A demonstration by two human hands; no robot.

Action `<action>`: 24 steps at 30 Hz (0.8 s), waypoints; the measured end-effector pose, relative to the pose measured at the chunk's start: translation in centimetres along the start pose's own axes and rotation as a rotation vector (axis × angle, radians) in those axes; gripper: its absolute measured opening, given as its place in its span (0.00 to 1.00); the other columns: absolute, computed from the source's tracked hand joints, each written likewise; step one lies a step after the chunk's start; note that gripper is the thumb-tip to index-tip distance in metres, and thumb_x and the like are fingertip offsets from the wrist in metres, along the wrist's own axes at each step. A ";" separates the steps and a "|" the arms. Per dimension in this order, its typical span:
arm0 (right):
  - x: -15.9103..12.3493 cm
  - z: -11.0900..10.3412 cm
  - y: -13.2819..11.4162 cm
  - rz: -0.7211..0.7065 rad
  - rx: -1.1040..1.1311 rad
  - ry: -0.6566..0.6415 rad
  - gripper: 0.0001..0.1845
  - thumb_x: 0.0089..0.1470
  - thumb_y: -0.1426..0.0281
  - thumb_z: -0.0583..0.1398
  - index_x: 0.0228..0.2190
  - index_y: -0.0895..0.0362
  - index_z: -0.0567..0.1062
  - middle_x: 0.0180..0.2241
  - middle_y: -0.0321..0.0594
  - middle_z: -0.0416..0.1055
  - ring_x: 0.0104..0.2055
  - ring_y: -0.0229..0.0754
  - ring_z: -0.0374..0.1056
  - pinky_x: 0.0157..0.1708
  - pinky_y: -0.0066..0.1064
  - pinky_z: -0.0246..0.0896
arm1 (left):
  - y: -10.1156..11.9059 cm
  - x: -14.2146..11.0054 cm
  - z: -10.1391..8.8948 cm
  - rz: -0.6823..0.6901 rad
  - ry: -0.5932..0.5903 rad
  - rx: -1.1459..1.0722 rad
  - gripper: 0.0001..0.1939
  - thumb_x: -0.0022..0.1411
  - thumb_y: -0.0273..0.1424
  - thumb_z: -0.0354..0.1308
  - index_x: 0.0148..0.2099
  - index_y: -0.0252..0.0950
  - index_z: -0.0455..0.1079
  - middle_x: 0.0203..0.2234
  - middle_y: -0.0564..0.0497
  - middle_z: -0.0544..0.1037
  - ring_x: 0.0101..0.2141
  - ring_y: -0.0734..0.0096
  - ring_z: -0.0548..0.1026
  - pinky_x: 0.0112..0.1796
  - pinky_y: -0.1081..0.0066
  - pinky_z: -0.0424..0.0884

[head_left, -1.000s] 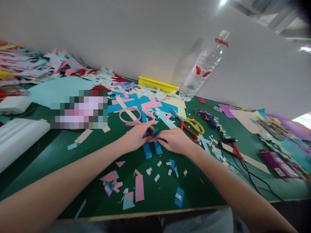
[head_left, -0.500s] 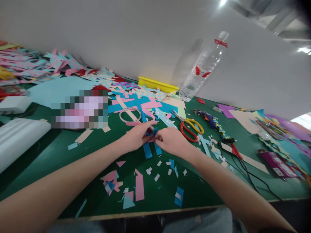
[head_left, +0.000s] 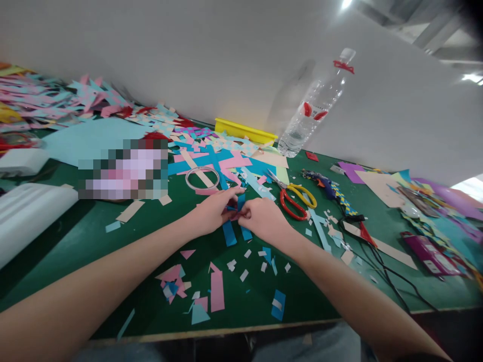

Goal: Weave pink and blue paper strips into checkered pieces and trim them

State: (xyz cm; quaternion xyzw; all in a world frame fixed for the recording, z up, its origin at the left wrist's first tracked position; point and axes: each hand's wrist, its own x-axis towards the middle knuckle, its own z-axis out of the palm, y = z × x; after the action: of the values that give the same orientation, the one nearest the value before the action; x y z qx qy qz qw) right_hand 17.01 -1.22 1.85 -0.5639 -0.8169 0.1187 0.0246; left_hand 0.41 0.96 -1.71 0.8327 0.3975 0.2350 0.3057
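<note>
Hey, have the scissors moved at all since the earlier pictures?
No, the scissors lie in the same spot, at the same angle, nearer and to the right of the yellow tray.

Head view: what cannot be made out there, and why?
- Head view: blue strips, partly behind left hand and right hand.
- Head view: item under the pixel patch, masked.
- Head view: print on the bottle, too small.
- Head view: white object, cut off by left edge.
</note>
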 end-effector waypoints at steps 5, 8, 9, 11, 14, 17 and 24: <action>-0.1 0.1 0.9 -0.033 0.129 0.027 0.07 0.48 0.71 0.58 0.26 0.58 0.77 0.24 0.37 0.73 0.26 0.35 0.64 0.26 0.26 0.52 | -0.1 0.1 0.1 -0.011 -0.006 0.012 0.28 0.59 0.25 0.51 0.62 0.36 0.54 0.43 0.45 0.74 0.43 0.60 0.73 0.42 0.63 0.70; -0.2 -0.1 1.3 -0.073 0.214 0.017 0.07 0.49 0.72 0.58 0.28 0.59 0.77 0.26 0.37 0.74 0.27 0.35 0.65 0.26 0.26 0.53 | -0.3 0.1 0.2 -0.012 -0.006 -0.002 0.28 0.59 0.26 0.51 0.62 0.37 0.54 0.43 0.45 0.74 0.43 0.60 0.73 0.42 0.63 0.70; -0.2 -0.2 1.5 -0.084 0.237 0.011 0.08 0.50 0.71 0.58 0.28 0.59 0.77 0.26 0.37 0.74 0.27 0.34 0.65 0.27 0.26 0.53 | -0.4 0.1 0.2 -0.012 -0.007 -0.008 0.28 0.59 0.26 0.51 0.62 0.37 0.54 0.43 0.45 0.74 0.43 0.60 0.73 0.42 0.63 0.70; -0.4 -0.4 1.5 -0.095 0.261 -0.001 0.10 0.53 0.70 0.57 0.29 0.59 0.78 0.27 0.38 0.74 0.27 0.34 0.65 0.27 0.25 0.54 | -0.5 0.1 0.3 -0.009 -0.008 -0.022 0.28 0.59 0.27 0.51 0.62 0.38 0.54 0.43 0.45 0.74 0.43 0.60 0.73 0.42 0.63 0.70; -0.8 -0.5 1.3 -0.089 0.241 -0.003 0.11 0.54 0.69 0.56 0.29 0.58 0.78 0.27 0.37 0.74 0.26 0.34 0.65 0.28 0.26 0.54 | -0.6 0.1 0.3 0.013 -0.010 -0.046 0.28 0.59 0.27 0.51 0.62 0.37 0.54 0.43 0.46 0.74 0.43 0.61 0.73 0.43 0.63 0.69; -1.1 -0.1 0.9 -0.043 0.165 0.048 0.09 0.52 0.69 0.57 0.29 0.57 0.77 0.26 0.37 0.74 0.27 0.35 0.65 0.27 0.26 0.54 | -0.7 0.1 0.4 0.038 -0.007 -0.072 0.27 0.60 0.27 0.50 0.62 0.37 0.54 0.42 0.46 0.74 0.42 0.62 0.73 0.43 0.63 0.69; -0.9 -0.1 0.3 -0.013 0.097 0.027 0.09 0.50 0.71 0.57 0.29 0.57 0.78 0.27 0.38 0.75 0.29 0.37 0.66 0.27 0.26 0.54 | -0.7 0.0 0.3 0.060 -0.007 -0.066 0.27 0.59 0.26 0.48 0.61 0.36 0.53 0.42 0.45 0.74 0.42 0.63 0.73 0.42 0.64 0.70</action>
State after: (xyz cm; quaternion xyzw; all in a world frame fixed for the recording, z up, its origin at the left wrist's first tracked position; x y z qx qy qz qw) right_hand 17.66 -1.95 1.98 -0.5581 -0.8136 0.1504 0.0634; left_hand 0.26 1.23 -2.45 0.8346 0.3633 0.2541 0.3270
